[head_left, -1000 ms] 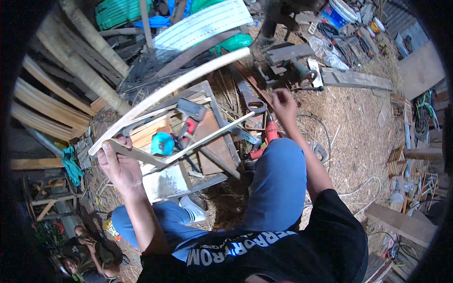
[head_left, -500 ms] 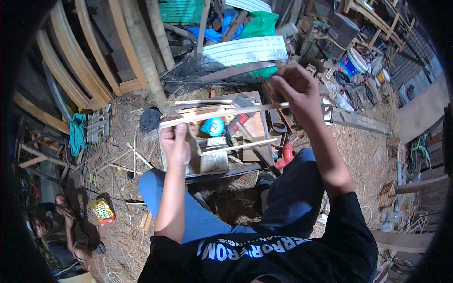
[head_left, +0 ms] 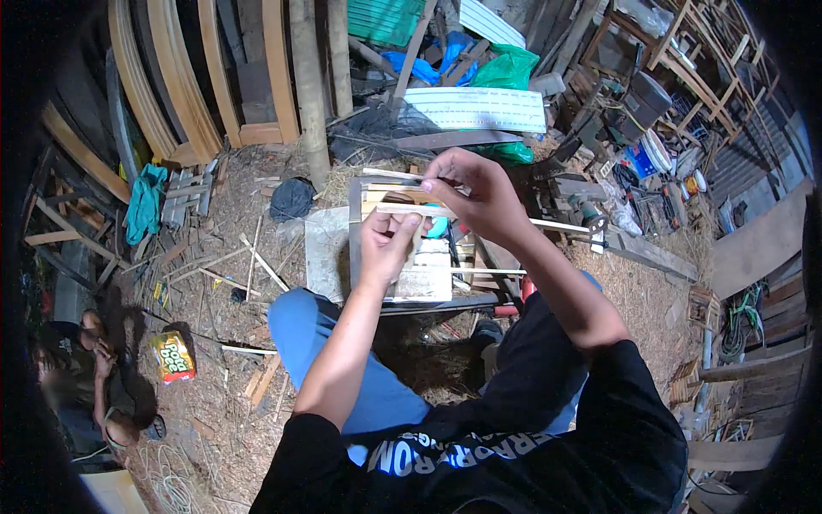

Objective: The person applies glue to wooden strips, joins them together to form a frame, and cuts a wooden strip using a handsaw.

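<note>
A thin pale wooden strip (head_left: 556,225) lies across in front of me above a low worktable, its left end pinched in my left hand (head_left: 387,250) between thumb and fingers. My right hand (head_left: 481,195) is bent over the same end, just above the strip, with thumb and fingers curled together. What the right fingers hold, if anything, is too small to make out. Behind the hands, a blue tape measure (head_left: 437,226) shows in part. More thin wooden strips (head_left: 390,195) lie on the worktable, partly hidden by my hands.
A red power drill (head_left: 527,288) stands by my right knee, mostly covered. Tall wooden frames (head_left: 278,77) lean at the back left. A black bag (head_left: 293,199) and scrap sticks lie on the floor. Another person (head_left: 98,377) sits at the lower left near a yellow packet (head_left: 174,355).
My right hand has moved left from the strip's right end to its left end, near my left hand. The strip has shifted right, and the view has turned slightly.
</note>
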`<state>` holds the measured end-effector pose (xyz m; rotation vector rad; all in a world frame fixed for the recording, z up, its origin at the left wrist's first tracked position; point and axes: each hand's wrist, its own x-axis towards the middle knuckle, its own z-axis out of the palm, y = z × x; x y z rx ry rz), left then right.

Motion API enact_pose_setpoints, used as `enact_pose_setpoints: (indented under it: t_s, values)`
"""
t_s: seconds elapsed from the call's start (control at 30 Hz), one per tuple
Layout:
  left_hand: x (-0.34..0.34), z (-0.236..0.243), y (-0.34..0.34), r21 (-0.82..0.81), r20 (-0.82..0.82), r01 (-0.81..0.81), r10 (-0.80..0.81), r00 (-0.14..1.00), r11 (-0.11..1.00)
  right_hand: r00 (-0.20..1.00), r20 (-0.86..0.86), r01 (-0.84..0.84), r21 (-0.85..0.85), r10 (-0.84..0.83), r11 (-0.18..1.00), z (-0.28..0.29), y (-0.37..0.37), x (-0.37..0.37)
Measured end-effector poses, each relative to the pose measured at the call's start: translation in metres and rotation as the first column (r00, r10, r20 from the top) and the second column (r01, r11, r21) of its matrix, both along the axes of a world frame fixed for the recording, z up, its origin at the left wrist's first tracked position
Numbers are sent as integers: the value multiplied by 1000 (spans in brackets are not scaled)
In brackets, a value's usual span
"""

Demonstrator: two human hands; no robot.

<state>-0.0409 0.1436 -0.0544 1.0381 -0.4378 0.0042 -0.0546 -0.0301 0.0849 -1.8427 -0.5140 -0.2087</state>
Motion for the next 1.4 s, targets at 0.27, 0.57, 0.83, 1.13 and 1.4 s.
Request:
enact_pose_setpoints:
  t_s: [0.27, 0.57, 0.83, 1.13, 1.4]
  values:
    - [1, 3, 2, -47, 44, 13, -11, 999, 999, 998, 63, -3, -106, 9, 994, 4, 10, -5]
    - [-1, 9, 0, -23, 40, -3, 4, 999, 1000, 998, 69, 13, -155, -2, 988, -2, 5, -3]
    - [-3, 10, -3, -45, -22, -15, 14, 1000, 999, 998, 54, 41, -206, -30, 978, 0, 4, -8]
    - [-3, 9, -5, -54, -2, -24, 23, 1000, 998, 991, 131, 59, -201, -33, 978, 0, 4, -9]
    - [-2, 6, -3, -51, -18, -13, 12, 1000, 999, 996, 82, 61, -184, -47, 981, -2, 6, -8]
